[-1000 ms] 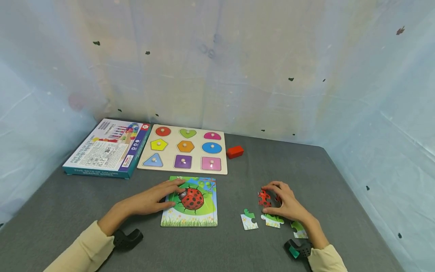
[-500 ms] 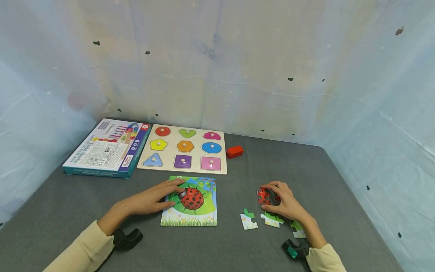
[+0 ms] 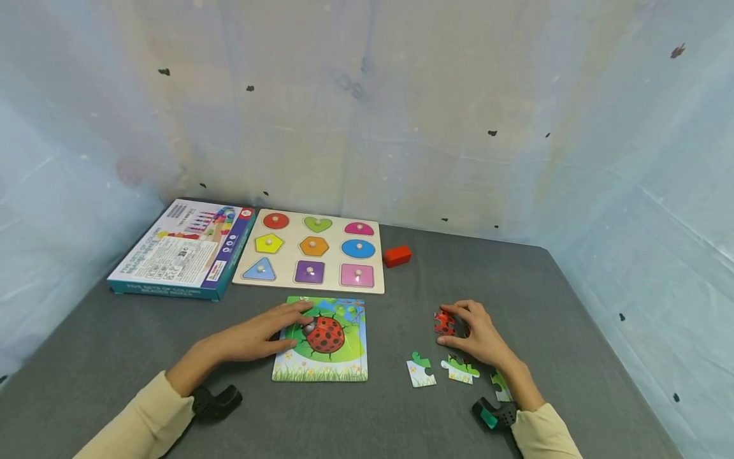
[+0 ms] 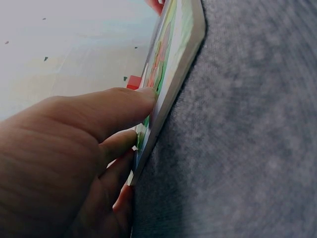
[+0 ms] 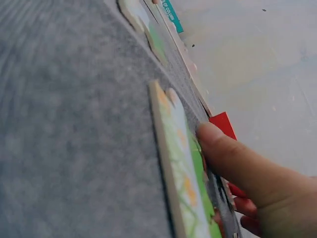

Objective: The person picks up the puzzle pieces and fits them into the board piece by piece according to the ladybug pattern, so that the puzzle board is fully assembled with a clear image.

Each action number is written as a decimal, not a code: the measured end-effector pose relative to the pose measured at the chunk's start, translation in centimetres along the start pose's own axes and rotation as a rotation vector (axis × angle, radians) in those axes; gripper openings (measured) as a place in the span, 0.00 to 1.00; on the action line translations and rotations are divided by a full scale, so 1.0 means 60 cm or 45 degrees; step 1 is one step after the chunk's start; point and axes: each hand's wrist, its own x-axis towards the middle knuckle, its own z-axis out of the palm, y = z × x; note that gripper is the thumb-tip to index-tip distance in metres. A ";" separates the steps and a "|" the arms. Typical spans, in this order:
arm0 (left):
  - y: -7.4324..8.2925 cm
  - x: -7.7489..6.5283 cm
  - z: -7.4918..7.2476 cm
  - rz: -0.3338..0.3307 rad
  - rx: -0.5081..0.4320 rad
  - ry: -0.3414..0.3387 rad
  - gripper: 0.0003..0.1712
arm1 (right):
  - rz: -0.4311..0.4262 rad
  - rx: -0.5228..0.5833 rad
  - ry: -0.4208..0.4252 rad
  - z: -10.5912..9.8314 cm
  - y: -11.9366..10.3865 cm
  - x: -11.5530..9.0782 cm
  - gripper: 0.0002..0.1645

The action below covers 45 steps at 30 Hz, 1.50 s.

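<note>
In the head view my left hand (image 3: pixel 264 335) rests on the left side of a ladybug jigsaw puzzle board (image 3: pixel 350 370), fingers and thumb spread over its picture. The left wrist view shows its thumb (image 4: pixel 133 101) lying on the board's face near the edge. My right hand (image 3: pixel 482 338) pinches a red, black-spotted puzzle piece (image 3: pixel 444 323) between thumb and fingers. More red shows behind it, partly hidden by the fingers. Near this hand lie a grass-edged puzzle piece (image 3: pixel 460 371), a white-and-green corner piece (image 3: pixel 420 373) and another green piece (image 3: pixel 501 386) by the wrist.
Behind the ladybug board lies a wooden shape board (image 3: pixel 338 287) with knobbed shapes. A flat teal-edged box (image 3: pixel 166 261) is at the back left. A red block (image 3: pixel 397 256) sits beside the shape board. Pale sheeting (image 3: pixel 424 127) walls the grey table at the back and sides.
My right hand has moved slightly away from me and to the left, and the red puzzle piece has shifted with it, uncovering more of the grass-edged piece. My left hand has stayed still.
</note>
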 end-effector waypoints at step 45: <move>0.000 0.003 0.003 0.153 0.092 0.029 0.26 | -0.379 0.110 -0.085 0.177 -0.254 0.145 0.44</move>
